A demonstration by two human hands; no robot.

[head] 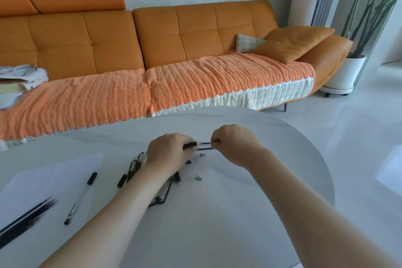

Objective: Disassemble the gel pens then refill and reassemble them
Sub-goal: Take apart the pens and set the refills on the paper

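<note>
Two hands meet over the table (217, 224). The left hand (169, 152) closes its grip round a barrel (191, 145), and the right hand (235, 143) pinches the end of a thin refill (205, 143) sticking out of it. Metal tips (203, 154) lie just beside them. More pens (137, 165) lie under the left forearm. Spare refills (24, 217) and one pen (80, 198) rest on paper (54, 172).
</note>
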